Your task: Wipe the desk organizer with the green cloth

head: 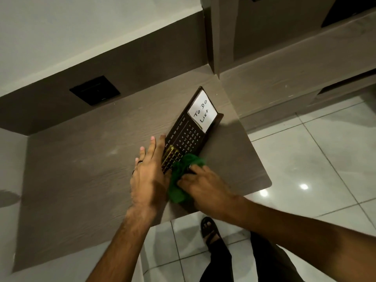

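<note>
The desk organizer [188,133] is dark brown, with a printed calendar, gold trim and a white "To Do List" card; it lies near the desk's right edge. My left hand [148,174] rests flat against its left side, fingers extended, steadying it. My right hand [203,186] is closed on the crumpled green cloth [181,176] and presses it onto the near end of the organizer. The cloth hides the organizer's near corner.
The grey-brown wooden desk [81,169] runs left, with a black socket plate [94,90] on the back panel. Its right edge and rounded corner [268,184] are close to my right hand. A white tiled floor and my sandalled foot [210,231] lie below.
</note>
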The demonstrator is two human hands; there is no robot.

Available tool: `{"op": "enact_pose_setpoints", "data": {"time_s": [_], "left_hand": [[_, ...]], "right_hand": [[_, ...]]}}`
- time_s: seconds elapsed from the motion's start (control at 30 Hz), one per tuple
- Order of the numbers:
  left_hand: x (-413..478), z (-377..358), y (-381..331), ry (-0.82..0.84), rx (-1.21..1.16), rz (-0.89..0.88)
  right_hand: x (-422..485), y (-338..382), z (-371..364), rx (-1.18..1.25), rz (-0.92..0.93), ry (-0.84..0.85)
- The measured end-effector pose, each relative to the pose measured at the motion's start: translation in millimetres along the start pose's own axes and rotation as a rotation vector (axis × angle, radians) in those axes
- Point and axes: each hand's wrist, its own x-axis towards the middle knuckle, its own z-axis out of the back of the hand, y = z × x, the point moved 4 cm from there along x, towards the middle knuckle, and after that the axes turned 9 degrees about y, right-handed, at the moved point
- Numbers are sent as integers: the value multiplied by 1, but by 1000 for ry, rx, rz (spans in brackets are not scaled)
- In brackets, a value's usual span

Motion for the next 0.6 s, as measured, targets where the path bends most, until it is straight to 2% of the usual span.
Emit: {"op": "enact_pose_setpoints", "data": {"time_s": [0.1,0.17,0.2,0.27,0.33,0.37,0.5,0.53,0.6], "left_hand": [[0,1,0,19,-1,2],[-1,1,0,23,-3,1],[-1,1,-1,23,-5,0],[1,0,-1,24,-2,7],[2,0,0,33,6,24],[2,0,0,34,5,30],[4,0,3,45,-35,30],[5,-1,4,54,-37,31],[8,0,6,55,-36,21]], "right_hand": [[-5,-9,10,4,133,76],[-9,-31,23,-9,115,59],[-10,-46,30,10,42,-5],[-14,-75,41,74,-218,-184],[-16,-73,39,71,-375,-261],[-14,-59,31,46,-344,-257],[-17,-2,-5,10,51,-138],[-18,-7,-1,15,64,-133],[-18,-36,14,122,-100,-223]]}}
